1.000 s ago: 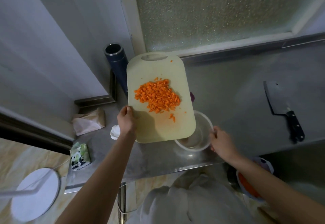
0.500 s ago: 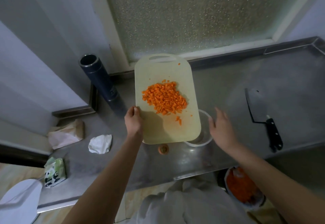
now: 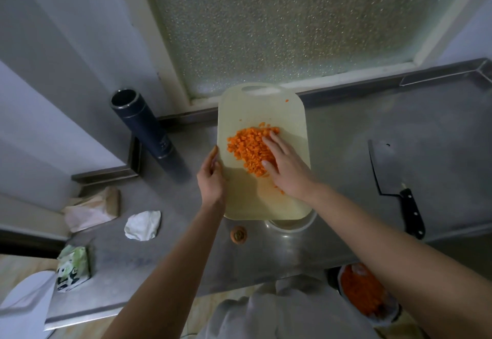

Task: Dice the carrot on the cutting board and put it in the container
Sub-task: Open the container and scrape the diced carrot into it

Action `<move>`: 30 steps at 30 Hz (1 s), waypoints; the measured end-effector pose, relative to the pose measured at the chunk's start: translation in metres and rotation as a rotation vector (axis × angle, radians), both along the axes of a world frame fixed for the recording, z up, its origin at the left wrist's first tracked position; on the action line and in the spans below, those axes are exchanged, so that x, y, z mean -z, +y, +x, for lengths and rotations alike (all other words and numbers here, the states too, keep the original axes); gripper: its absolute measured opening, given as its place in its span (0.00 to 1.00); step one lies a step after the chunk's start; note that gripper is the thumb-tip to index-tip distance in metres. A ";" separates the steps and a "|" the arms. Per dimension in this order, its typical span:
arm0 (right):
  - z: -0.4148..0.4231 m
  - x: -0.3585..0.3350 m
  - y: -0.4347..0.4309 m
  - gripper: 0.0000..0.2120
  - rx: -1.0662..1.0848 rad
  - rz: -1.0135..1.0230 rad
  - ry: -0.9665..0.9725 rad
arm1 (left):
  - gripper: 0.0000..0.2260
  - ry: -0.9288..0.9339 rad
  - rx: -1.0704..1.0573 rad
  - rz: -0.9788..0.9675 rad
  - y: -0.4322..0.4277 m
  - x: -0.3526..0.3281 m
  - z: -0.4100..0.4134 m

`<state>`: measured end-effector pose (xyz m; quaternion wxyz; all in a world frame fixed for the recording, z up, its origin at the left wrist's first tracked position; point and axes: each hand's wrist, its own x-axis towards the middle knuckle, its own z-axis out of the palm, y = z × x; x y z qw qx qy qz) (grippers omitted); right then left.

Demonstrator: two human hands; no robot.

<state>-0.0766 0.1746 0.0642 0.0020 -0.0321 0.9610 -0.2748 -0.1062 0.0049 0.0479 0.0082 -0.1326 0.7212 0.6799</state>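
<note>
A pale cutting board (image 3: 262,107) is held above the steel counter, with a heap of diced carrot (image 3: 246,147) at its middle. My left hand (image 3: 211,179) grips the board's left edge. My right hand (image 3: 286,163) lies flat on the heap's right side, fingers straight and spread over the dice. Under the board's near right corner the rim of a clear round container (image 3: 292,225) shows; most of it is hidden by the board. A carrot end piece (image 3: 238,235) lies on the counter beside it.
A cleaver (image 3: 394,184) with a black handle lies on the counter to the right. A dark tall cylinder (image 3: 149,131) stands at left, near crumpled paper (image 3: 143,225), a tissue bag (image 3: 91,209) and a panda packet (image 3: 72,269). A bowl of orange bits (image 3: 364,292) sits below the counter edge.
My right hand left the container's side and came to rest on the carrot heap on the board. My left hand keeps hold of the board's left edge.
</note>
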 end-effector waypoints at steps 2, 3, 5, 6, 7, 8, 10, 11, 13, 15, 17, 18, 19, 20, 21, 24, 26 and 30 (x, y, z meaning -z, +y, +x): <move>0.009 0.009 0.005 0.26 -0.022 0.018 0.011 | 0.17 -0.003 -0.004 -0.021 0.000 0.003 -0.003; 0.013 0.014 0.008 0.26 -0.031 0.022 0.000 | 0.17 -0.001 -0.007 -0.032 0.001 0.004 -0.003; 0.023 0.025 0.013 0.25 -0.062 0.032 -0.037 | 0.17 0.001 -0.016 -0.050 0.003 0.005 -0.004; 0.027 0.030 0.016 0.25 -0.087 0.041 -0.050 | 0.17 -0.005 -0.019 -0.060 0.004 0.006 -0.004; 0.030 0.034 0.018 0.24 -0.112 0.043 -0.055 | 0.17 -0.013 -0.023 -0.068 0.004 0.007 -0.005; 0.031 0.035 0.021 0.23 -0.132 0.034 -0.050 | 0.17 -0.023 -0.027 -0.071 0.005 0.008 -0.005; 0.029 0.034 0.025 0.22 -0.133 -0.003 -0.013 | 0.17 -0.032 -0.030 -0.070 0.004 0.010 -0.007; 0.026 0.031 0.027 0.22 -0.110 -0.024 0.016 | 0.17 -0.034 -0.033 -0.066 0.004 0.010 -0.008; 0.017 0.027 0.031 0.23 -0.036 -0.061 0.072 | 0.16 -0.032 -0.039 -0.058 0.004 0.009 -0.009; 0.009 0.025 0.035 0.24 0.033 -0.083 0.067 | 0.17 -0.028 -0.034 -0.049 0.004 0.008 -0.010; 0.007 0.029 0.035 0.24 0.059 -0.095 0.022 | 0.17 -0.021 -0.029 -0.032 0.004 0.008 -0.011; 0.009 0.032 0.033 0.25 0.058 -0.101 0.010 | 0.17 -0.020 -0.028 -0.028 0.004 0.007 -0.012; 0.012 0.036 0.029 0.25 0.053 -0.111 0.009 | 0.17 -0.017 -0.032 -0.028 0.004 0.007 -0.013; 0.017 0.040 0.024 0.25 0.044 -0.125 0.016 | 0.17 -0.015 -0.039 -0.030 0.005 0.007 -0.014; 0.022 0.044 0.020 0.25 0.037 -0.143 0.017 | 0.17 -0.011 -0.044 -0.036 0.005 0.007 -0.015; 0.033 0.053 0.013 0.27 0.007 -0.134 -0.013 | 0.17 -0.015 -0.056 -0.045 0.006 0.009 -0.018; 0.034 0.054 0.015 0.27 0.000 -0.121 -0.008 | 0.16 -0.022 -0.063 -0.051 0.006 0.011 -0.019; 0.023 0.046 0.019 0.27 0.035 -0.173 0.019 | 0.17 -0.038 -0.076 -0.043 0.006 0.012 -0.020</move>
